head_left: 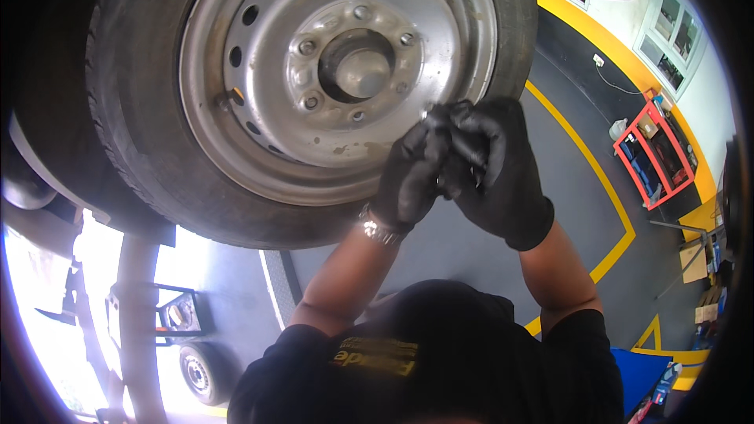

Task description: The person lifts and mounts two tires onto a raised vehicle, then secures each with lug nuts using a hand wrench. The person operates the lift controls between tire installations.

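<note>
Before me hangs a wheel with a silver steel rim (pixel 267 94) and a black tyre (pixel 133 110). Around its round centre hub (pixel 363 74) sits a ring of bolts or nuts, among them a wheel nut (pixel 312 100). My left hand (pixel 410 173) and my right hand (pixel 501 177), both in black gloves, meet in front of the rim's lower right. Their fingers are curled and pressed together. A small shiny bit shows at the fingertips, but what they hold is mostly hidden. A silver watch band circles my left wrist.
A red tool cart (pixel 653 149) stands by the wall on the right. Yellow lines (pixel 620 208) mark the grey floor. At lower left are a post (pixel 137 306) and another wheel (pixel 200 373). A blue panel (pixel 644 381) lies at lower right.
</note>
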Available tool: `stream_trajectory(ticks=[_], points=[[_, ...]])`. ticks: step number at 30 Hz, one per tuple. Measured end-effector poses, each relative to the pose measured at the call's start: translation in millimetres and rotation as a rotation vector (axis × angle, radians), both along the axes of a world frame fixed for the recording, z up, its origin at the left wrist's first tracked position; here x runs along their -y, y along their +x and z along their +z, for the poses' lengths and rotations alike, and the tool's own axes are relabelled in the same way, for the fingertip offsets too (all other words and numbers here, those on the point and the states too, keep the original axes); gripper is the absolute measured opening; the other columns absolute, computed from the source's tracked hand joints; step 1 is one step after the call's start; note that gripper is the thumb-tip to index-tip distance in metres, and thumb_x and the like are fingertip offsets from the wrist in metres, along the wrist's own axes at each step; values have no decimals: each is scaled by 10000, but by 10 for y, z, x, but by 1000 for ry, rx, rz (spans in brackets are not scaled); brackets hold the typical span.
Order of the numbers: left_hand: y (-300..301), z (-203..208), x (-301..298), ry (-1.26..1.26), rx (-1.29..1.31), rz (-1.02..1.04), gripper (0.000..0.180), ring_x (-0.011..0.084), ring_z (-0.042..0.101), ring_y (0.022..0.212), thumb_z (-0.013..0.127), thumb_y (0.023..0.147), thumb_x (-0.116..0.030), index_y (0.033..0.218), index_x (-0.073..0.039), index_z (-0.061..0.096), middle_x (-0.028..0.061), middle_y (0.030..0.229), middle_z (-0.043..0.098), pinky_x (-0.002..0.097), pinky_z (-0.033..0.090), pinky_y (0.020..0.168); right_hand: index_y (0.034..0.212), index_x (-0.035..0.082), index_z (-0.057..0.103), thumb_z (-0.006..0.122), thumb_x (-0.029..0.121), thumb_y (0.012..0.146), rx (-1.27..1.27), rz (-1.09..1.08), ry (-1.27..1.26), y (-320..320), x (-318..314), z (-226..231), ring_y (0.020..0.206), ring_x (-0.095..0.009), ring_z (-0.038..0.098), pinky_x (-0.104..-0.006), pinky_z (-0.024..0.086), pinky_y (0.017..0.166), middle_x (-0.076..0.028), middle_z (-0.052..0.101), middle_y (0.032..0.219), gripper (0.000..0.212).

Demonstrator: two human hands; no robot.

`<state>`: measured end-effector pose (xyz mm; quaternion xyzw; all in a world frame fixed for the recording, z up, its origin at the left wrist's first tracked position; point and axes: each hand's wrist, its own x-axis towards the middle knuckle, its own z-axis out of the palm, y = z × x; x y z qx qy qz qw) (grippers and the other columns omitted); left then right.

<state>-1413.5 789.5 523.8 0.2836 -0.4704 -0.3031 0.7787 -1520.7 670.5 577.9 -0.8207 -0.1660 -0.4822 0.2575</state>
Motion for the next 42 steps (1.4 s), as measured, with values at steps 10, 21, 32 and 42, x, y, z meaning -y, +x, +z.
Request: stream_trajectory(ticks=[10,21,32,42], points=[[-1,790,324,-447,-416,-87,436,169,631,989,371,1035,-464,1162,-85,545,66,1071,619,330,538,872,1145,26,618,733,77,824,104,-224,-263,256,-150,733,974,-322,644,-390,540,802,-167,601,1130,345],[229,665,538,-643,-662,-440,402,176,642,1021,465,1008,-435,1197,-94,562,59,1096,655,334,540,903,1132,44,630,736,103,830,74,-421,-373,415,-358,762,915,-303,649,-389,548,746,-147,588,1071,325],[154,680,694,-724,-671,-605,395,165,627,1074,570,972,-439,1209,-123,583,45,1115,664,343,523,946,1197,92,613,729,111,771,182,-544,-549,438,-262,796,782,-285,680,-382,563,618,-107,604,965,442],[198,720,689,-728,-659,-459,370,150,647,857,561,983,-450,1115,-106,602,20,910,647,316,555,808,1300,119,566,710,179,796,43,-616,-547,359,-379,888,753,-300,669,-403,540,639,-114,651,940,527]])
